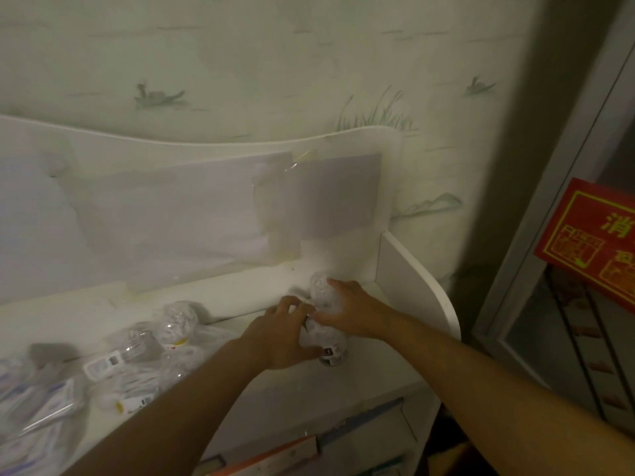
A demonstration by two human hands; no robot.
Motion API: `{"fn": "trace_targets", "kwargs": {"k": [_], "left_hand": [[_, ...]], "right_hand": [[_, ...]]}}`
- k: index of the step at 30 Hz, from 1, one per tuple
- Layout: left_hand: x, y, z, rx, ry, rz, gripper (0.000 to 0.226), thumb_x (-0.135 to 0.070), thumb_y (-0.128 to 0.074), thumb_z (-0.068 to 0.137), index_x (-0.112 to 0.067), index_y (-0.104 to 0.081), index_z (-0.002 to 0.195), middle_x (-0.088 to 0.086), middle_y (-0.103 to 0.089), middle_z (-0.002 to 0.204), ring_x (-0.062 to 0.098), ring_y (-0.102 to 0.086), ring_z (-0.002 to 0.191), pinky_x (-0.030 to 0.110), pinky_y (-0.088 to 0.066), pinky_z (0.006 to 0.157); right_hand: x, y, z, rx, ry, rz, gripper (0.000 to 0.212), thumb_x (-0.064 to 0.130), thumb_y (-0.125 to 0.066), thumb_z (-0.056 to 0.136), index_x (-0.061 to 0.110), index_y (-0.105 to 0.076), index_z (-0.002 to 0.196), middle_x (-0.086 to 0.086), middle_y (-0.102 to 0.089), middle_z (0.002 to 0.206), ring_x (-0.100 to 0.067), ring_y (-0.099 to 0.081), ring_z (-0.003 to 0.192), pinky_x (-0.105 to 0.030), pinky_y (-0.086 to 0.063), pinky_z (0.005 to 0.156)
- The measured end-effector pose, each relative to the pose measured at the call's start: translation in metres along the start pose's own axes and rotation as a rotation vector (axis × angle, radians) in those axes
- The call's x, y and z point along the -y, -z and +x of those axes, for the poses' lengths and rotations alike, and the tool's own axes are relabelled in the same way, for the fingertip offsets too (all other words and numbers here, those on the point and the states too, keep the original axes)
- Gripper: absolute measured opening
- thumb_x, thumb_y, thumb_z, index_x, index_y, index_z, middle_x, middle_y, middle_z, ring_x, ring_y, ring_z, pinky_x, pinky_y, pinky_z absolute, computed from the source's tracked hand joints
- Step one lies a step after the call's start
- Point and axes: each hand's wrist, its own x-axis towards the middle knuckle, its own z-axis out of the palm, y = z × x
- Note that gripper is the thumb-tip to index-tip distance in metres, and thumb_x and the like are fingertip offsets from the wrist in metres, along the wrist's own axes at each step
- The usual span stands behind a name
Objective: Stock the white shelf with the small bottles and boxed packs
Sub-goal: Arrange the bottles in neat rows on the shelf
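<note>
Head view first: we see a white shelf (417,280) set against wallpaper painted with reeds and small boats, its back panel patched with taped plastic film (316,194). To the right a red sign with yellow characters (591,238) hangs on a glass-fronted cabinet (549,338). Below the top board, a lower tier holds boxed packs (275,455), blurred and partly cut off by our arms.

On the top board we count one wrapped bottle (321,324) near the right end wall, one more wrapped bottle (178,321) toward the left, and a loose heap of clear-bagged packs (51,400) at the far left; their number we cannot tell.

Both hands meet on the right-hand bottle, which sits on the board. Our left hand (281,333) has its grip curled against the bottle's left side, and our right hand (350,312) lies over its top and right side, fingers closed around the wrapping.
</note>
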Motion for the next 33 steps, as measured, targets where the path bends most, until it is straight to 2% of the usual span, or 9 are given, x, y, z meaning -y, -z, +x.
{"fn": "trace_targets", "kwargs": {"k": [3,6,7,12,17,20,23,29,33], "left_hand": [[0.004,0.001,-0.004,0.034,0.026,-0.012,0.095,-0.074,-0.063,0.070,-0.039,-0.020,0.147,-0.002,-0.021,0.152,0.029,-0.037,0.135,0.045,-0.038,0.108],[0.002,-0.002,-0.003,0.042,0.044,0.009,0.101,-0.081,-0.062,0.062,-0.043,-0.019,0.146,-0.003,-0.010,0.157,0.030,-0.023,0.142,0.052,-0.032,0.112],[-0.001,-0.004,-0.002,0.047,0.049,0.012,0.103,-0.083,-0.060,0.060,-0.043,-0.019,0.146,-0.003,-0.006,0.158,0.031,-0.017,0.144,0.053,-0.029,0.113],[-0.012,-0.011,0.002,0.038,0.092,-0.006,0.104,-0.089,-0.053,0.057,-0.043,-0.021,0.145,-0.005,-0.011,0.159,0.033,-0.009,0.146,0.058,-0.026,0.112],[-0.027,-0.012,0.007,0.087,0.126,0.006,0.112,-0.083,-0.062,0.056,-0.039,-0.016,0.148,-0.005,-0.007,0.159,0.038,0.000,0.146,0.063,-0.020,0.113],[-0.022,-0.017,0.012,0.076,0.057,0.045,0.114,-0.077,-0.072,0.050,-0.035,-0.022,0.144,0.000,-0.016,0.155,0.038,-0.008,0.145,0.058,-0.024,0.114],[-0.018,-0.017,0.011,0.082,0.041,0.094,0.103,-0.059,-0.080,0.058,-0.032,-0.027,0.142,0.005,-0.018,0.151,0.041,-0.016,0.141,0.054,-0.031,0.112],[-0.007,0.000,-0.003,0.093,0.044,0.064,0.086,-0.050,-0.081,0.065,-0.028,-0.038,0.136,0.004,-0.023,0.142,0.032,-0.044,0.121,0.041,-0.042,0.105],[-0.005,0.006,-0.009,0.088,0.022,0.112,0.078,-0.039,-0.080,0.070,-0.024,-0.040,0.135,0.005,-0.026,0.144,0.030,-0.050,0.117,0.038,-0.045,0.100]], "right_hand": [[0.004,-0.004,0.002,0.006,0.013,-0.017,0.093,0.070,-0.059,0.077,0.027,-0.021,0.150,-0.009,-0.027,0.153,-0.028,-0.042,0.134,-0.038,-0.040,0.106],[0.008,-0.007,0.002,-0.003,0.013,0.005,0.097,0.084,-0.055,0.066,0.026,-0.033,0.141,-0.008,-0.045,0.136,-0.022,-0.054,0.113,-0.037,-0.048,0.096],[0.005,-0.009,0.004,-0.005,0.007,0.016,0.096,0.084,-0.055,0.065,0.026,-0.035,0.139,-0.008,-0.047,0.137,-0.021,-0.055,0.111,-0.038,-0.049,0.095],[-0.005,-0.011,0.000,-0.019,0.018,0.053,0.097,0.078,-0.057,0.068,0.032,-0.025,0.147,-0.006,-0.036,0.151,-0.024,-0.047,0.130,-0.040,-0.043,0.105],[-0.013,-0.005,-0.007,-0.029,-0.011,0.076,0.097,0.076,-0.057,0.070,0.033,-0.022,0.150,-0.004,-0.028,0.157,-0.024,-0.039,0.138,-0.040,-0.039,0.109],[-0.014,-0.003,-0.015,-0.011,0.001,0.101,0.092,0.072,-0.058,0.074,0.034,-0.022,0.150,-0.004,-0.028,0.156,-0.024,-0.039,0.138,-0.038,-0.040,0.107],[-0.006,-0.008,-0.021,0.010,0.001,0.064,0.080,0.062,-0.055,0.085,0.032,-0.021,0.151,-0.009,-0.027,0.155,-0.029,-0.039,0.137,-0.041,-0.039,0.107],[0.010,-0.025,-0.022,0.045,0.046,-0.012,0.071,0.058,-0.047,0.091,0.029,-0.022,0.151,-0.010,-0.020,0.156,-0.031,-0.039,0.136,-0.043,-0.037,0.108],[0.019,-0.029,-0.019,0.033,0.048,-0.019,0.066,0.056,-0.048,0.091,0.031,-0.026,0.148,-0.010,-0.023,0.154,-0.032,-0.044,0.131,-0.043,-0.040,0.106]]}}
